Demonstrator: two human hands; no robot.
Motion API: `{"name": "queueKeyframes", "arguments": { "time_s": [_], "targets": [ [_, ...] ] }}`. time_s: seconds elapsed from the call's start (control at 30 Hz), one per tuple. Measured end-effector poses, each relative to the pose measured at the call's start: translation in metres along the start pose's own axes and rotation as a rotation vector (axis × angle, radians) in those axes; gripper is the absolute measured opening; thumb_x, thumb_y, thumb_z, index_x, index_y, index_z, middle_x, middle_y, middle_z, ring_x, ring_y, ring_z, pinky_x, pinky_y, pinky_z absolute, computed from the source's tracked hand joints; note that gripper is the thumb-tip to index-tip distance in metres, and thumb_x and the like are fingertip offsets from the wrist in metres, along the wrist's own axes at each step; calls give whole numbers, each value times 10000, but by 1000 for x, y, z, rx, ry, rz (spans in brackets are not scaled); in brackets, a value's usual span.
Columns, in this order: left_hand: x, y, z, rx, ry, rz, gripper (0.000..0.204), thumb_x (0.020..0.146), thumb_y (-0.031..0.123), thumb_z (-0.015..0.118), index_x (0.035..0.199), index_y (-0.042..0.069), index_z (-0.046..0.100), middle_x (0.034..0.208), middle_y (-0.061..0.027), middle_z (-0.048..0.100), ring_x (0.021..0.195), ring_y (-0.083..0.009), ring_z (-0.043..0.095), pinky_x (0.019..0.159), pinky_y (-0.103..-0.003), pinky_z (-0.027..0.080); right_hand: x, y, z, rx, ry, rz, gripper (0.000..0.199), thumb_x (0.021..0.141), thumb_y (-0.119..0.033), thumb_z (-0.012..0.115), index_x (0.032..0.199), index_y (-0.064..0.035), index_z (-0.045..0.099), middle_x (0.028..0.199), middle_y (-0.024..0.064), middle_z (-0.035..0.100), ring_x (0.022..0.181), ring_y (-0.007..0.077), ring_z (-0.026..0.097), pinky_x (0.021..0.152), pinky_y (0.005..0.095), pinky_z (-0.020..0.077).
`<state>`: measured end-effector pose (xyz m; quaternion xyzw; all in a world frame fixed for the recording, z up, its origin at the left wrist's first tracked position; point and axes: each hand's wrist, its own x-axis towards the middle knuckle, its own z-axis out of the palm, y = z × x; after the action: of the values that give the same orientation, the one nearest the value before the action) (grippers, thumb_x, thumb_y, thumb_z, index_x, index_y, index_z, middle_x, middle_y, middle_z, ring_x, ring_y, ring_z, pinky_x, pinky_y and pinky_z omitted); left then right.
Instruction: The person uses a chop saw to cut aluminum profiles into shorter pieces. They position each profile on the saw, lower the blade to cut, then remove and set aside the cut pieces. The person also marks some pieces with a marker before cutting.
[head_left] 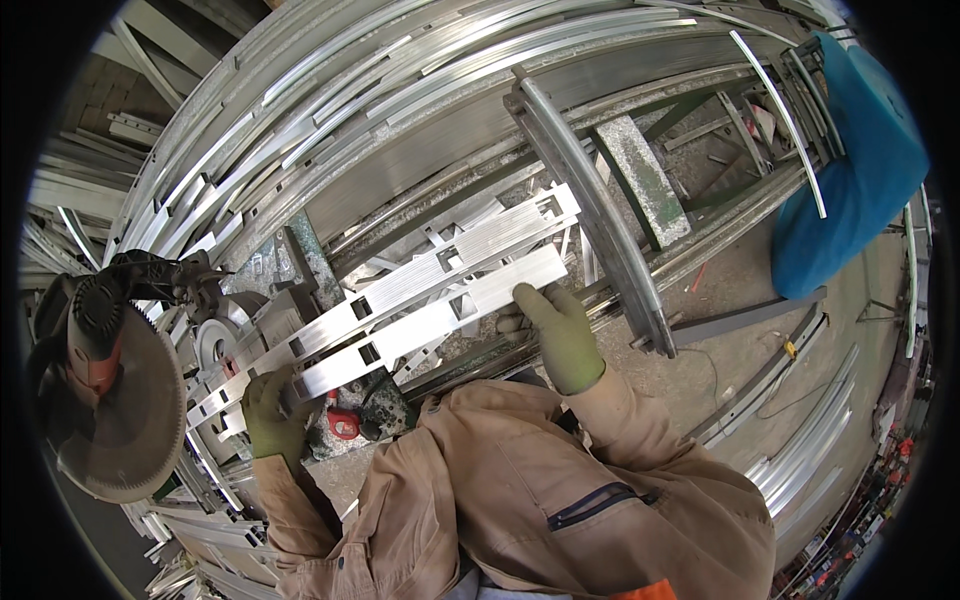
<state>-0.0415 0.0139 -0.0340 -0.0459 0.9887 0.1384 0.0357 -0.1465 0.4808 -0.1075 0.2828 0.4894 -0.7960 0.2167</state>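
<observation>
Two silvery aluminium profiles with square cut-outs lie side by side, slanting up to the right. My right hand, in a green glove, grips the right end of the nearer profile, thumb on its top face and fingers beneath. My left hand, gloved alike, closes round that profile near its left part; the fingertips are partly hidden. Just beyond it, the farther profile runs parallel. Both profiles reach leftward toward a mitre saw with a large toothed blade.
A red clamp handle sits near my left hand. A round steel bar crosses the bench at the profiles' right ends. Many long metal strips fill the far side. A blue-wrapped bundle stands at right; more profiles lie on the floor.
</observation>
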Motion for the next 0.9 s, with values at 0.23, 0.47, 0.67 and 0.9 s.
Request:
{"name": "queueKeyframes", "arguments": {
  "time_s": [0.23, 0.47, 0.67, 0.9],
  "targets": [
    [-27, -17, 4, -512, -26, -217, 704, 877, -33, 881, 1559, 77, 743, 1375, -114, 773, 1251, -254, 733, 1061, -398, 621, -23, -76, -32, -665, -205, -348, 521, 1121, -327, 886, 1459, 50, 762, 1154, 113, 858, 999, 199, 817, 868, 334, 678],
    [10, -26, -6, -641, 24, -291, 739, 970, -73, 850, 1678, 42, 671, 1475, -104, 761, 1211, -202, 747, 1044, -351, 617, 48, -172, -48, -1448, -123, -1166, 966, 833, -226, 1048, 1715, -157, 659, 1699, 170, 696, 1567, 426, 660, 1302, 507, 559],
    [31, -13, -21, -626, -44, -266, 732, 925, -49, 891, 1632, 22, 716, 1488, -111, 788, 1320, -215, 748, 1138, -359, 615, 87, -185, -41, -1868, -376, -806, 860, 853, -267, 1044, 1636, -158, 705, 1638, 104, 737, 1544, 366, 678, 1303, 536, 525],
    [35, -31, -6, -617, -62, -328, 752, 940, -47, 893, 1661, 41, 696, 1500, -100, 780, 1311, -215, 754, 1111, -361, 629, 98, -181, -41, -1911, -415, -799, 611, 891, -288, 1023, 1436, -131, 796, 1428, 96, 819, 1378, 378, 767, 1197, 525, 588]
  ]
}}
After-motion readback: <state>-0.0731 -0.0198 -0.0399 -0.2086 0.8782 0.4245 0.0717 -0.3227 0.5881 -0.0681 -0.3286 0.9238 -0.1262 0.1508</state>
